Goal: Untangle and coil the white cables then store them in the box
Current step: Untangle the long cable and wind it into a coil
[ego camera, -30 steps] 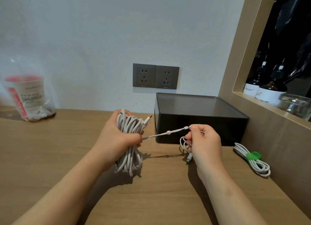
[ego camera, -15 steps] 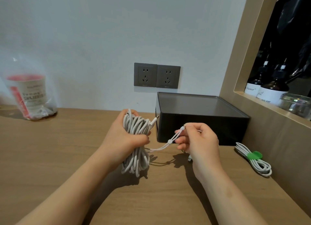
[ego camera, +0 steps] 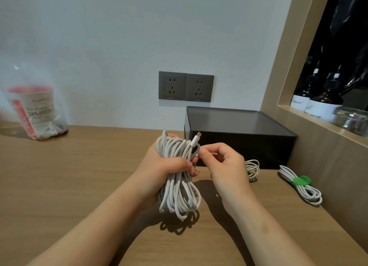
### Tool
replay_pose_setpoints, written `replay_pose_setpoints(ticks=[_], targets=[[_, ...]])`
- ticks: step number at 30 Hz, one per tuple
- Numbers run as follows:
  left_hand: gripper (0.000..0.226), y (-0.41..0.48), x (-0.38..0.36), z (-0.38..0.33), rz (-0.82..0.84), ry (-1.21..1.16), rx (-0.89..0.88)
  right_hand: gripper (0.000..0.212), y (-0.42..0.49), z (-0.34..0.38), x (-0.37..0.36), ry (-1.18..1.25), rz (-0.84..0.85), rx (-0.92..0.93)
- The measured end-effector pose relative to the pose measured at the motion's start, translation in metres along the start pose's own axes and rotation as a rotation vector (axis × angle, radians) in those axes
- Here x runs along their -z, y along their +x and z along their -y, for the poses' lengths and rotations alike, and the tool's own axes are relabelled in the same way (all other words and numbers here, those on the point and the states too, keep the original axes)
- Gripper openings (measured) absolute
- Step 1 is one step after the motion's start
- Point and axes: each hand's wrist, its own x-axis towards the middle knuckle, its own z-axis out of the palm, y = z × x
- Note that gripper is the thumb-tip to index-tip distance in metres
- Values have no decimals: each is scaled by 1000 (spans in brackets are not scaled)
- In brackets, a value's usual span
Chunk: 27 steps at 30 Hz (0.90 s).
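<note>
Judging by how things lie, the task is past its middle, but nothing is stored yet. The left hand (ego camera: 167, 164) is clenched round the waist of a thick coil (ego camera: 177, 188) of white cable and holds it upright over the table (ego camera: 79, 176). Loops hang below the fist, and a plug (ego camera: 196, 139) sticks out at the top toward 1 o'clock.

The right hand (ego camera: 225, 166), at 3 o'clock of the coil and just beside it, pinches a thin white tie (ego camera: 214, 153) between thumb and forefinger. This looks like the binding step: the winding seems done and the bundle is not yet fastened.

Two more cables lie on the table. A small coil (ego camera: 253, 168) is at 3 o'clock of the right hand, close against the front of the box (ego camera: 239, 142). A third coil (ego camera: 298, 186) lies farther out at 3 o'clock, cinched with a green band (ego camera: 301, 180). The small one shows a bit of green too, though whether it is tied cannot be told.

The black box stands at 1 o'clock of the hands, against the wall. Its dark top looks shut, and no cable shows in it. What is left appears to be fastening this bundle, opening the box and putting all three coils inside.
</note>
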Motion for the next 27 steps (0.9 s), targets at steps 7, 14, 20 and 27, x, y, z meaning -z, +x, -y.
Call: replay_pose_setpoints(ticks=[7,14,20,27], targets=[[34,-1,-1,0,15,-36,27,11,4,-4,2,40,-108,-71],[34,-1,4,-3,-23,-41,56,11,8,-7,8,161,-264,-124],[31,-1,10,-6,-9,-10,76,9,16,-12,16,267,-414,-175],[30,0,18,-6,-2,31,93,8,19,-11,27,346,-523,-217]])
